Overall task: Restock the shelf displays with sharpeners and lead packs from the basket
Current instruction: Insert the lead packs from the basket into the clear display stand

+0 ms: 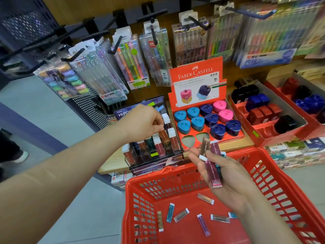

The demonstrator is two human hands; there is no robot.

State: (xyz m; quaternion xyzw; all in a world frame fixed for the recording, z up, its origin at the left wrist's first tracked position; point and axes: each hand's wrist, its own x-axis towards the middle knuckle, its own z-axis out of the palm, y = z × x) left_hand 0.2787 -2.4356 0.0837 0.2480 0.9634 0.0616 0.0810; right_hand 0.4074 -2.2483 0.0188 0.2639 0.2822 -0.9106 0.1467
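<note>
Left hand [140, 122], fingers [159, 126] around lead pack [164, 136]

Red basket [274, 182]; blue, navy, pink sharpeners [207, 118]; maroon lead packs [213, 166].

Basket: red plastic mesh basket [140, 208], lower centre-right of the frame, before the light wooden shelf [112, 162].
Basket floor: loose slim lead packs [204, 224] lie scattered on it, apart from one another.
Rack: clear acrylic lead-pack rack [153, 152], frame centre, on the shelf's front edge.
Tray: red cardboard tray of triangular sharpeners [193, 74], just right of the rack.
Box: red cardboard box of block sharpeners [281, 136], right of the tray.
Pen packs: clear plastic pen packs [130, 62] on hooks, behind and above the rack and tray.
Left hand [140, 124]: over the rack, pinching a brown lead pack [165, 136] in it.
Right hand [226, 175]: above the basket, before the tray, holding a bundle of lead packs [212, 166].
</note>
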